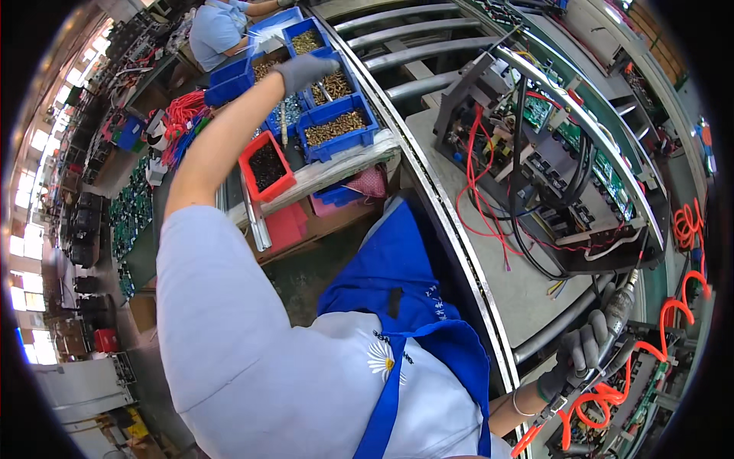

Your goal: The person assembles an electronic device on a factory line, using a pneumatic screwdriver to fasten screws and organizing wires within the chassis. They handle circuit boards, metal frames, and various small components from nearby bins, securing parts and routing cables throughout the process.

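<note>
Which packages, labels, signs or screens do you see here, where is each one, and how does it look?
Clear plastic bag: long and crinkled, along the front edge of the bench, below the blue bins of brass-coloured parts.
Emblem: on the person's pale shirt, white daisy shape with yellow centre.
No signs or screens visible.

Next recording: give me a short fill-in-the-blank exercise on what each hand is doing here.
1. The grey-gloved left hand reaches into a ____ plastic bin of brass-coloured screws.
2. The grey-gloved right hand grips a powered screwdriver with a coiled ____ hose.
3. Beside the blue bins sits one ____ plastic bin of dark parts.

Missing words: blue; orange; red
</note>
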Demonstrator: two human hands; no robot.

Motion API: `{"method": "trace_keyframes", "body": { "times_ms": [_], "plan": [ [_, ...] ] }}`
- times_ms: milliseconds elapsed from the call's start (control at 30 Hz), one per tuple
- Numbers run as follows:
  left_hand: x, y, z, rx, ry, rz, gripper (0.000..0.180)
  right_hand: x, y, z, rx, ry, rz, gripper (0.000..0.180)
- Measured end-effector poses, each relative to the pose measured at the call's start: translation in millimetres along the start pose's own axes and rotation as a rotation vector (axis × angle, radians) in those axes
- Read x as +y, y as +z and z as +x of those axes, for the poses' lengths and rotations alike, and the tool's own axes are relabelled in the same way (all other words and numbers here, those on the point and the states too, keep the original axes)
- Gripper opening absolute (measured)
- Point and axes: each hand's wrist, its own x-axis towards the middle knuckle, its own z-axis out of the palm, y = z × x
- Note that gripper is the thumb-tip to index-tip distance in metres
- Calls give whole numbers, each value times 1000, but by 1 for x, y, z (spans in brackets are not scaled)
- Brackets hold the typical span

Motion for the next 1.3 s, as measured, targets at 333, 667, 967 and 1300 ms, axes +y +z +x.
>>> {"method": "trace_keyframes", "body": {
  "times_ms": [333,667,967,1300],
  "plan": [
    [-65,56,132,-314,-359,868,24,-4,-5,0,-10,23,-17,73],
    [18,-4,1,-203,-384,-655,14,-5,-8,-8,-27,26,43,65],
    [193,44,-92,-944,479,-1343,36,9,-1,-3,53,-5,-5,77],
    [499,267,-128,90,1304,-328,25,11,12,4,63,-49,136,65]
  ]
}}
